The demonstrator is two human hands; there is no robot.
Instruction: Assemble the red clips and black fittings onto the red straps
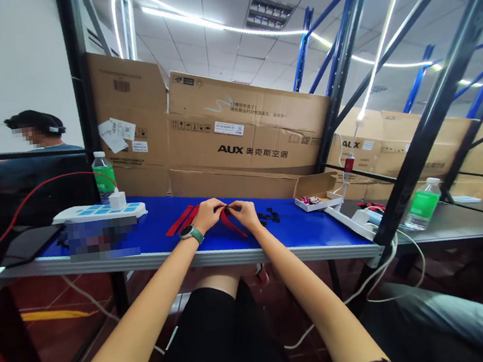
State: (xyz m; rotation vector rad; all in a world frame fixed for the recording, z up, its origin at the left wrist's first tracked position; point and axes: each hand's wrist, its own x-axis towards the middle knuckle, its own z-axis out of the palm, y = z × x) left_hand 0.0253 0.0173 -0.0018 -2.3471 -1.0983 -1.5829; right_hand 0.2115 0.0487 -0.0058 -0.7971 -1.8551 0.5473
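The red strap [230, 220] is held just above the blue counter [301, 233], close to its near edge, with its free end drooping down and to the right. The left hand [207, 214] and right hand [243, 213] are close together, each pinching the strap between thumb and fingers, with a small gap between them. A watch [190, 233] with a green band sits on the left wrist. To the left of the hands, two more red strips [180, 221] lie flat on the counter. Just beside the right hand is a scatter of small black round pieces [269, 217], and farther right stands an open cardboard box [314, 195] holding small red and white items. Toward the counter's left end lies a white power strip [98, 213] with blue switches and a plugged-in white charger [117, 200] trailing a red cable [32, 198]. A blurred patch [103, 239] covers part of the counter in front of the strip. A water bottle [104, 177] with a green label stands behind the strip, and a second one [423, 204] lies tilted on a gray surface to the right. Large AUX cardboard cartons [244, 128] are stacked behind the counter beside blue metal shelving [339, 45]. At far left, a person in a blue shirt [32, 166] sits beyond a dark partition.
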